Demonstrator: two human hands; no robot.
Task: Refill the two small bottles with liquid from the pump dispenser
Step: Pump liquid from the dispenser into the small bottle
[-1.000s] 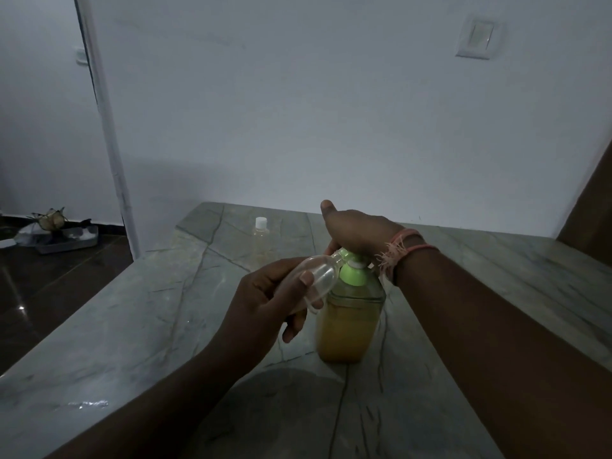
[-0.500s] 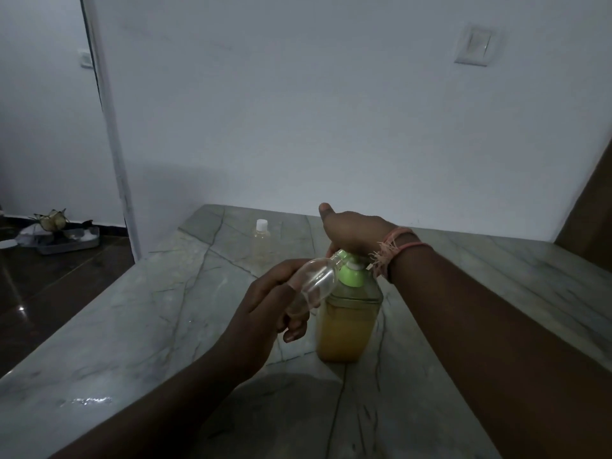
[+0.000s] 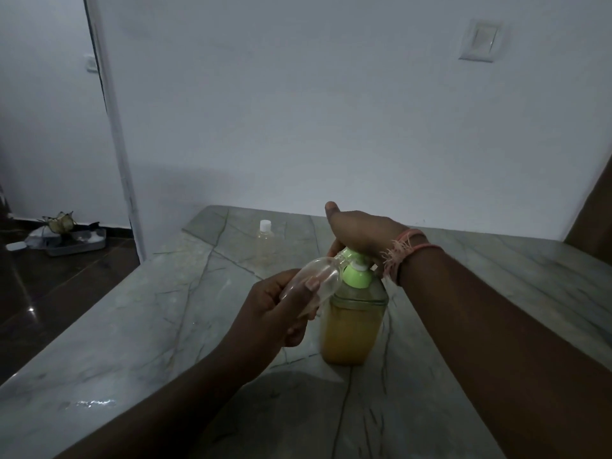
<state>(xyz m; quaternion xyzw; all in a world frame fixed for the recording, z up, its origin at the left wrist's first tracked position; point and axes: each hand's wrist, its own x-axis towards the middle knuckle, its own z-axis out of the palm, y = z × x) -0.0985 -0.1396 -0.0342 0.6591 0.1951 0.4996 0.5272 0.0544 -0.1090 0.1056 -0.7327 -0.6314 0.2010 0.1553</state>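
A pump dispenser with a green pump head and yellow-orange liquid stands on the marble table. My right hand lies on top of the pump head, palm down, with the thumb sticking out. My left hand grips a small clear bottle, tilted, its open mouth up against the pump's spout. A second small clear bottle with a white cap stands upright farther back on the table.
A white wall rises right behind the table, with a switch plate high on the right. To the left the table edge drops to a dark floor, where a tray with small items lies.
My left hand has tipped the small bottle a little steeper toward the spout. My right hand stays on the pump head; the camera view shifted slightly.
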